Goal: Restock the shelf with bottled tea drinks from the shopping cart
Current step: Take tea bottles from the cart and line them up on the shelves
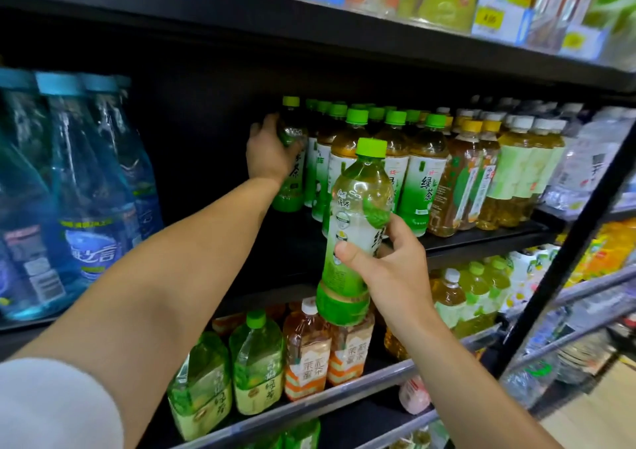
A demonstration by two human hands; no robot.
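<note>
Two tea bottles in hand at shelf [481,238].
Left hand [266,154] wrapped round bottle [292,170] mid-frame; right hand [395,269] pinching second bottle [356,228] low on label (full, probably heavy, slick).

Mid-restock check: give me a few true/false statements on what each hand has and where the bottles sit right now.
1. The left hand grips a green-capped bottle at the left end of the green tea row. True.
2. The right hand is empty. False: it holds a green tea bottle.
3. That bottle already stands on the shelf. False: it is held in front of it.
4. Blue bottles stand at far left. True.
</note>
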